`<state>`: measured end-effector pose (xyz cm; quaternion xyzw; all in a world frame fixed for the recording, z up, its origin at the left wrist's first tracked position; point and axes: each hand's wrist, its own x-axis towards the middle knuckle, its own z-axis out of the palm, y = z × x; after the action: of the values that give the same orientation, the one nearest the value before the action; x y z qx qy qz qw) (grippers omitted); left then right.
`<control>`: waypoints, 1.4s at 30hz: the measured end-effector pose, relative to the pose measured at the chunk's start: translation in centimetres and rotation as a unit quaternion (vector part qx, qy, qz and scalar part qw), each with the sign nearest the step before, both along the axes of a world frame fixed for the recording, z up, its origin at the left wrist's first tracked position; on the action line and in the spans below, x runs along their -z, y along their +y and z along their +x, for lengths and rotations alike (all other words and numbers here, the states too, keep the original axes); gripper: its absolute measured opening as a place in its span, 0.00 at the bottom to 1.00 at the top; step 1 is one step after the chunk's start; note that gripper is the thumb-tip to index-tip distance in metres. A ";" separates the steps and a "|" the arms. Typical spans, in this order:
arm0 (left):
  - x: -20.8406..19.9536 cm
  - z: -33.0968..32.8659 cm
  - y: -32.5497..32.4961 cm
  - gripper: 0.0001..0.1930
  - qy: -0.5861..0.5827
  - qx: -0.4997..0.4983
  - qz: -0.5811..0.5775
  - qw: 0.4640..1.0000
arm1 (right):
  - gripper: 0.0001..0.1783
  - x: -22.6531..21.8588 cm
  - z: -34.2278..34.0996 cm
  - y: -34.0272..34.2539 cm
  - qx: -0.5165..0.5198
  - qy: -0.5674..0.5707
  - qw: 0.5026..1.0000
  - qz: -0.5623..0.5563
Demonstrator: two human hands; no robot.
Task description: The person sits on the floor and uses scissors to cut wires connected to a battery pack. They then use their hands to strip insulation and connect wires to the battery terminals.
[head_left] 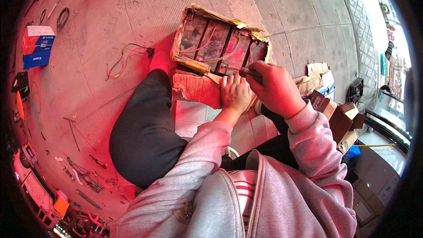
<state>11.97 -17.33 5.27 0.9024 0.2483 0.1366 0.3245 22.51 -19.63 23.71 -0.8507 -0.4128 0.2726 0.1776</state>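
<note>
A worn, torn cardboard box (181, 31) with several dark batteries (205, 39) side by side in it sits on the floor before me. Thin red wires (207, 44) run over the battery tops. My left hand (236, 93) is closed over the box's near edge, its fingers bent at the rim; the fingertips are partly hidden. Beside it, at the near right corner, my right hand (277, 86) is a fist around a dark-handled tool (252, 75). The tool's working end is hard to make out. A torn cardboard flap (196, 89) hangs on the near side.
To the left lie a red and black cable (119, 74), a blue and red carton (38, 47) and scattered hand tools (81, 172). Flattened and opened cartons (337, 117) pile up on the right. My bent left leg (143, 132) is close beside the box.
</note>
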 end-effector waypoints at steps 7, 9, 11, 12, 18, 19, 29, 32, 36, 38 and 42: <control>-1.1 -0.2 0.2 0.10 -0.001 -0.014 0.018 1.000 | 0.13 0.2 0.0 0.4 0.038 0.013 0.999 -0.022; -1.2 -0.1 0.2 0.10 0.005 -0.016 0.025 1.000 | 0.14 0.3 0.1 0.4 0.044 0.014 0.999 -0.018; -1.0 -0.1 0.2 0.10 0.009 -0.010 0.025 1.000 | 0.14 0.4 0.1 0.5 0.046 0.014 0.999 -0.016; -0.8 -0.1 0.1 0.10 0.012 -0.009 0.032 0.999 | 0.14 0.5 0.2 0.5 0.051 0.014 0.998 -0.013; 1.4 0.2 -0.3 0.11 0.039 -0.012 -0.083 0.996 | 0.11 0.7 -0.6 0.3 -0.029 -0.045 0.999 -0.005; 1.7 0.3 -0.3 0.12 -0.013 -0.040 -0.075 0.996 | 0.11 0.7 -0.9 0.2 -0.037 -0.054 0.998 -0.013; 1.5 0.2 -0.1 0.11 -0.089 -0.066 -0.090 0.990 | 0.12 0.9 -1.2 0.2 -0.129 -0.135 0.982 -0.013; 1.3 0.2 -0.2 0.11 -0.079 -0.077 -0.081 0.991 | 0.14 1.0 -1.2 0.3 -0.117 -0.110 0.987 -0.022; 1.7 0.4 -0.4 0.11 -0.090 -0.091 -0.067 0.989 | 0.16 1.3 -0.8 0.5 0.005 -0.033 0.999 -0.021; 1.9 0.4 -0.4 0.11 -0.101 -0.084 -0.105 0.986 | 0.17 1.5 -0.8 0.6 0.028 -0.046 0.998 0.015; 1.8 0.5 -0.6 0.12 -0.134 -0.096 -0.123 0.979 | 0.19 1.5 -1.2 1.6 0.092 0.063 0.990 0.088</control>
<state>12.46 -17.97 3.49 0.8012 0.3030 0.2554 0.4484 21.29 -18.07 22.21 -0.8473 -0.3428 0.2708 0.3020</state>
